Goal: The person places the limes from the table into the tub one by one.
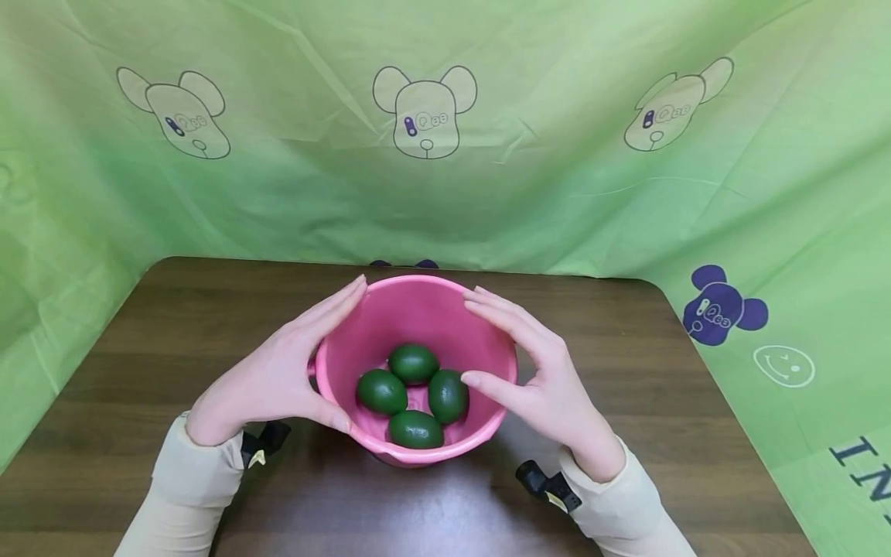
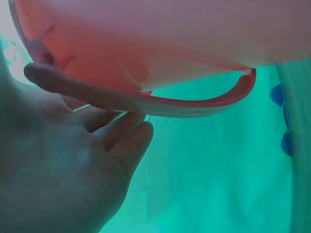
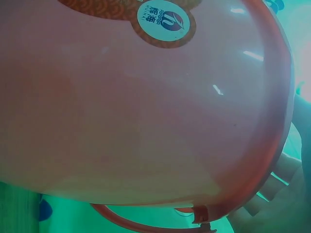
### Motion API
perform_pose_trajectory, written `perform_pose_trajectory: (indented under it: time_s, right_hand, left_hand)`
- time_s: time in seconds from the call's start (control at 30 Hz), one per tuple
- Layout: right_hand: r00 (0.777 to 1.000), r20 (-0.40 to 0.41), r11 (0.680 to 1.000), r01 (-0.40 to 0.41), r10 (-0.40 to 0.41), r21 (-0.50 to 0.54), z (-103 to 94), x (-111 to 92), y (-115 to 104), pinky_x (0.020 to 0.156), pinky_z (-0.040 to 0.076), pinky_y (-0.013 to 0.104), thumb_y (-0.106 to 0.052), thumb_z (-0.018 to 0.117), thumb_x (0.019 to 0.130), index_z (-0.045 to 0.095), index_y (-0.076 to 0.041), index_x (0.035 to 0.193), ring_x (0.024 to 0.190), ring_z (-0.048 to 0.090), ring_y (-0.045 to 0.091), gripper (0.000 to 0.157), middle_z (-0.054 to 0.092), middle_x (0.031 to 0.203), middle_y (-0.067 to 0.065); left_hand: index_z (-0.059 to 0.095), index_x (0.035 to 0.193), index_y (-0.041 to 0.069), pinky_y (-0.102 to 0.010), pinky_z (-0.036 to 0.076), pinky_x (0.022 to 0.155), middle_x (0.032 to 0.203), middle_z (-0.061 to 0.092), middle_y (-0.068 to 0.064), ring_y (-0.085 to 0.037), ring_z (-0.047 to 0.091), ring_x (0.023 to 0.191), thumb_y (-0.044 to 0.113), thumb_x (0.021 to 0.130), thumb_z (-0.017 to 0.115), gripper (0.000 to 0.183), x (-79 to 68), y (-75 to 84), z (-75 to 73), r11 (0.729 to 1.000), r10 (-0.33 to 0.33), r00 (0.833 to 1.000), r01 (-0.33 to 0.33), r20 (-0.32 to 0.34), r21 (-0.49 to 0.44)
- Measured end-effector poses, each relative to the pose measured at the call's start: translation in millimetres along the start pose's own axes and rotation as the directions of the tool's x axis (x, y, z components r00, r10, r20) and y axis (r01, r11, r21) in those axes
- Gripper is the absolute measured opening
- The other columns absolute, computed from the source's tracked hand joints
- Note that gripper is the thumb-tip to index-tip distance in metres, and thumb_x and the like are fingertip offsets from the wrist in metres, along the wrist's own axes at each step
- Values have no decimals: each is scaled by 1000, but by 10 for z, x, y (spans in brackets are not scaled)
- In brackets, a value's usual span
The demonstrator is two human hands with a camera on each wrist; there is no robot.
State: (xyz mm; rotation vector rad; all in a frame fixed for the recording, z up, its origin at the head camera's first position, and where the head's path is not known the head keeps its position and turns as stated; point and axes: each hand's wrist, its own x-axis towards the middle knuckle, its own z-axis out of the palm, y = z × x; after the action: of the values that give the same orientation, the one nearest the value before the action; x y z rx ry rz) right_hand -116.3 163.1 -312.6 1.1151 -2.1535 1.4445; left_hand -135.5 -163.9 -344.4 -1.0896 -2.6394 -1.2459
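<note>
A pink bucket point(image 1: 425, 298) stands on the table between both hands. Several dark green avocados point(image 1: 414, 363) lie at its bottom. My left hand point(image 1: 292, 363) spans the bucket's left side, fingers straight along the far rim and thumb at the near rim. In the left wrist view, its fingertips lie by the bucket's curved handle point(image 2: 194, 109). On the other side, my right hand point(image 1: 543, 371) has its fingertips at the far right rim, while its thumb reaches over the opening and overlaps one avocado in the head view. Its fingers point(image 3: 286, 167) show behind the rim in the right wrist view.
The brown wooden table point(image 1: 612, 348) has rounded far corners. A green printed cloth point(image 1: 529, 193) hangs behind it and along both sides. Each wrist wears a small black camera, such as the right wrist's camera point(image 1: 546, 486). A round label point(image 3: 163, 20) is on the bucket's outer wall.
</note>
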Motion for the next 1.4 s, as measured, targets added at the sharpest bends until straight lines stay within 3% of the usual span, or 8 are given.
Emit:
perform_pose_trajectory:
  time_s: [0.1,0.2,0.4,0.5,0.73,1.0,1.23,1.4]
  right_hand:
    - [1000,-4,1000,-8,8,-1,-9,19,-76,107,43,35,-11,82,86,62,1,136,136,47,36,55,56,142,20]
    - [1000,-3,1000,-20,20,-5,-18,-17,7,105,45,37,-4,83,81,61,-1,138,137,47,35,60,55,144,17]
    - [999,-12,998,-34,34,-43,-60,-64,169,94,48,33,-7,84,80,60,-5,141,134,50,32,66,55,147,10]
    - [999,-31,998,-34,33,-62,-93,-44,145,97,46,33,-8,82,82,59,-3,141,133,51,31,64,55,146,11]
    - [996,-87,998,-28,23,-50,-134,29,11,112,36,39,8,73,82,56,12,136,135,49,32,57,54,143,24]
    - [992,-126,998,3,-10,-62,-191,67,52,112,36,40,-23,70,98,55,13,137,135,48,33,55,53,142,28]
    - [989,-143,980,1,-30,-201,-274,86,168,114,34,39,-40,64,102,55,12,139,135,48,36,65,54,143,26]
    - [988,-148,968,-73,38,-242,-379,27,386,116,30,36,-20,66,101,53,5,144,140,44,32,51,51,148,20]
  left_hand:
    - [17,165,26,-56,36,110,169,10,9,-20,16,152,56,59,96,136,-4,-32,-20,1000,14,1000,-14,-5,-7]
    - [18,165,24,-59,35,110,169,11,8,-20,16,153,63,61,92,133,-7,-63,-31,1000,22,1000,-22,-12,1]
    - [19,165,22,-62,31,111,169,12,8,-21,16,153,76,66,80,128,3,-96,-64,1000,27,999,-26,-29,17]
    - [19,164,24,-61,30,112,169,12,9,-20,16,153,69,70,83,123,0,-108,-78,1000,14,999,-13,-42,23]
    - [21,164,29,-64,34,109,168,15,10,-21,18,152,35,79,89,109,-38,-141,-122,998,-49,994,53,-97,42]
    - [24,163,30,-64,31,110,168,16,11,-18,19,152,25,82,87,103,-35,-175,-188,996,-58,988,67,-146,57]
    - [26,163,29,-64,29,111,167,18,12,-18,18,152,34,82,87,102,-2,-250,-204,990,-71,974,95,-216,103]
    - [25,163,31,-63,30,111,167,14,16,-17,16,152,43,83,85,100,17,-342,-192,978,-104,955,149,-279,144]
